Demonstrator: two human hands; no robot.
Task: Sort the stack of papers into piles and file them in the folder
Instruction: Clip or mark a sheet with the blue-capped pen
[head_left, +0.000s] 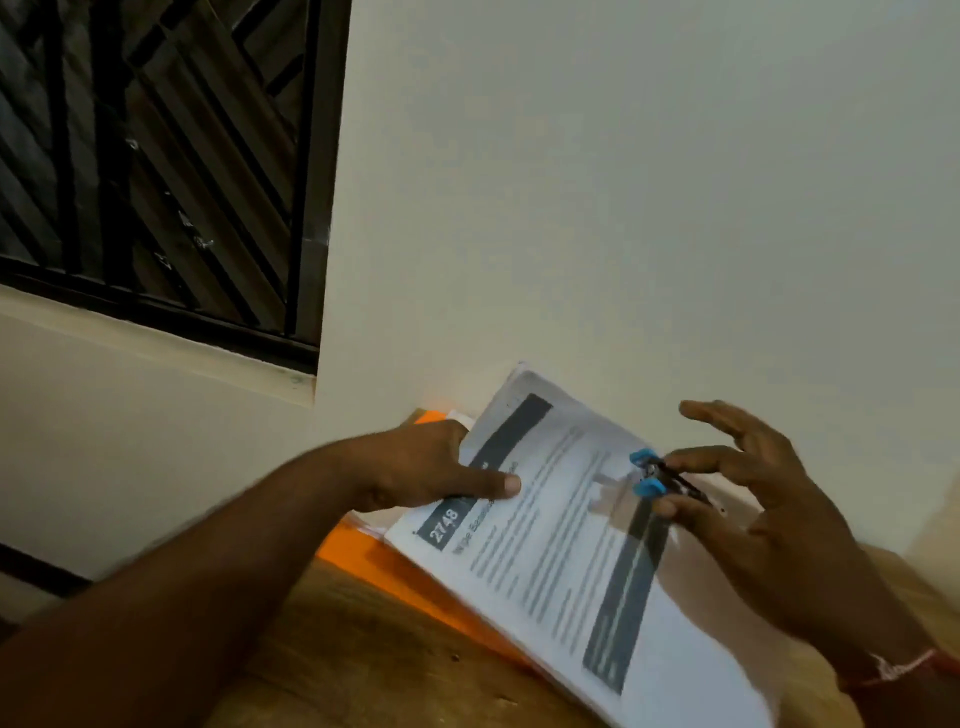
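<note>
A stack of printed papers (561, 545) lies tilted on an orange folder (410, 577) on a wooden table, its far end lifted against the wall. My left hand (436, 467) grips the stack's left edge, thumb on top of the first page, fingers hidden under it. My right hand (753, 504) pinches a black binder clip with blue handles (657, 475) between thumb and forefinger at the stack's right edge; its other fingers are spread. The picture is blurred by motion.
The wooden table (337, 649) runs up to a cream wall (623, 208). A dark barred window (156, 156) sits at the upper left above a ledge. A red band circles my right wrist (898, 670).
</note>
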